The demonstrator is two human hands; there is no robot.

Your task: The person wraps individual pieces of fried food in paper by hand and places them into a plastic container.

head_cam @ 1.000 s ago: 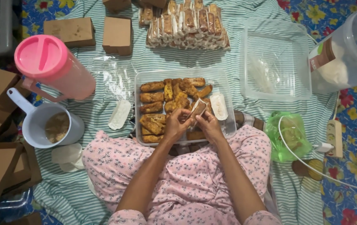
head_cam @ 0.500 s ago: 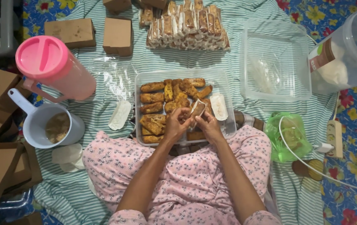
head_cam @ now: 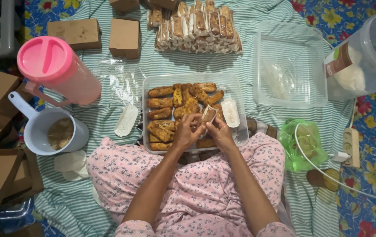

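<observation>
Both hands meet right over the near edge of the clear plastic tray (head_cam: 153,81): the left hand (head_cam: 186,134) and right hand (head_cam: 219,133) are pinching a single fried snack in a thin clear wrapper (head_cam: 207,116) between their fingertips, holding it just above the loose fried pieces (head_cam: 170,105) that fill the tray's left and middle. A white paper-ish strip (head_cam: 230,112) lies in the tray just right of the wrapped one, and another white strip (head_cam: 126,120) sits on the striped cloth (head_cam: 109,94) just left of the tray. Further up there's a whole stack of already wrapped snacks (head_cam: 197,28), with brown cardboard boxes (head_cam: 124,37) to its left. The left side is pretty crowded: pink lidded jug (head_cam: 56,70) and a pale scoop cup (head_cam: 49,129) with something brownish in it, both near the tray but not touching. To the right, an empty-looking clear container (head_cam: 291,66), a big clear tub (head_cam: 368,57), a green plastic bag (head_cam: 304,145) and a white cable (head_cam: 328,175) running over it. Nothing sits between the hands and the tray.
</observation>
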